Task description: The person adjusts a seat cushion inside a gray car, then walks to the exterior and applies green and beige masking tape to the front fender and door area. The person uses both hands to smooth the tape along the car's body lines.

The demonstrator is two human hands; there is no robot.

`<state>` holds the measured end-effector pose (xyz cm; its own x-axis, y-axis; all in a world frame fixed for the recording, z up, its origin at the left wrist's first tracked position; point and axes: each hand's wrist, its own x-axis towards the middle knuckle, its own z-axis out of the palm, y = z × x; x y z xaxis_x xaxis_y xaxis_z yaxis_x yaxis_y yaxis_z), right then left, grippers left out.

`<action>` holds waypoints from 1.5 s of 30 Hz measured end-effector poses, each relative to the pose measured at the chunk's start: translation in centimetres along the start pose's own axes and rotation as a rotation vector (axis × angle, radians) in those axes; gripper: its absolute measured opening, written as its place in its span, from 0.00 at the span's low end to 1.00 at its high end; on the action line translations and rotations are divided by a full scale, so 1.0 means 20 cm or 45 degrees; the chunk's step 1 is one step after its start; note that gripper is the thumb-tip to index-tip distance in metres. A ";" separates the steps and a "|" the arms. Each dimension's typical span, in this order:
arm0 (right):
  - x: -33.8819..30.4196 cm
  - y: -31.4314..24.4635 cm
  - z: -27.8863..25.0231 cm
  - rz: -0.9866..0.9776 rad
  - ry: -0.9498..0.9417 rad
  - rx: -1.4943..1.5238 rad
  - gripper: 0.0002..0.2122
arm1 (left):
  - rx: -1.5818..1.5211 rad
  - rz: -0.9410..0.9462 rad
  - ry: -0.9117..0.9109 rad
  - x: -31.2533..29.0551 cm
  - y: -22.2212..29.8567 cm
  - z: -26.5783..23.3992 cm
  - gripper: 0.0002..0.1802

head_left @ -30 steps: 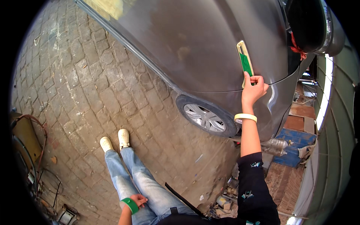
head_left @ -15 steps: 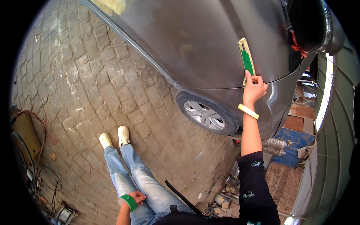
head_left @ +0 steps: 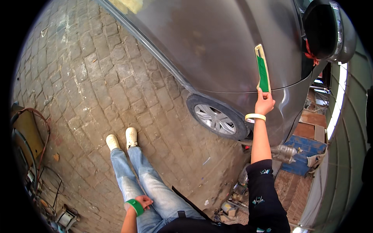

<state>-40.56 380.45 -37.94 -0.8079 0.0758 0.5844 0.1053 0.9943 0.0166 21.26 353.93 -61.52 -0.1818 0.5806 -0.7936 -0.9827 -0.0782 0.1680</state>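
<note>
Cream masking tape [head_left: 257, 48] edges a narrow slot-shaped area on the grey car's side [head_left: 217, 50], and a strip of green tape [head_left: 263, 73] lies along it. My right hand [head_left: 265, 103] pinches the strip's lower end by the panel seam, thumb and fingers closed on it. Around my right wrist hangs a roll of cream masking tape [head_left: 255, 116]. Down by my thigh, my left hand [head_left: 144, 201] is loosely closed, with nothing visible in it. A roll of green tape [head_left: 135, 207] circles my left wrist.
The car's wheel [head_left: 215, 119] stands left of my right forearm, and its side mirror [head_left: 324, 31] juts out at upper right. Brick paving [head_left: 89, 93] covers the ground. Hoses and cables [head_left: 37, 143] lie at far left. A blue crate [head_left: 305, 151] and scrap are at right.
My right hand has slid down toward me along the masked slot. More of the green strip now shows above my fingers. My left hand stays by my thigh.
</note>
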 end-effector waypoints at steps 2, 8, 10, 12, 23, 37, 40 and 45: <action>0.01 -0.02 -0.01 0.020 -0.034 0.093 0.15 | -0.012 0.035 0.000 -0.01 -0.01 -0.01 0.12; -0.02 -0.12 -0.07 -0.150 -0.031 -0.149 0.12 | 0.019 0.056 0.024 -0.01 -0.04 -0.02 0.12; -0.01 -0.11 -0.10 -0.205 -0.045 -0.190 0.11 | 0.019 0.057 0.030 -0.01 -0.04 -0.01 0.12; -0.02 -0.07 -0.11 -0.344 -0.005 -0.221 0.11 | 0.005 0.055 0.038 -0.01 -0.03 -0.01 0.13; 0.04 -0.09 -0.14 -0.262 -0.036 -0.236 0.10 | 0.037 0.036 0.079 -0.02 0.03 0.02 0.11; 0.13 -0.44 -0.18 -0.663 0.128 -0.045 0.08 | 0.059 0.114 0.144 -0.06 0.02 0.05 0.12; 0.21 -0.55 -0.17 -0.708 0.142 -0.024 0.08 | -0.065 0.136 0.153 -0.03 0.00 0.04 0.12; 0.28 -0.60 -0.13 -0.688 0.103 -0.064 0.11 | -0.345 0.110 0.236 -0.06 0.02 0.01 0.11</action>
<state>-44.92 368.69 -32.70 -0.7075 -0.4527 0.5427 -0.2831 0.8851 0.3693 21.16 353.37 -60.52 -0.2436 0.4069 -0.8804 -0.9325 -0.3478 0.0973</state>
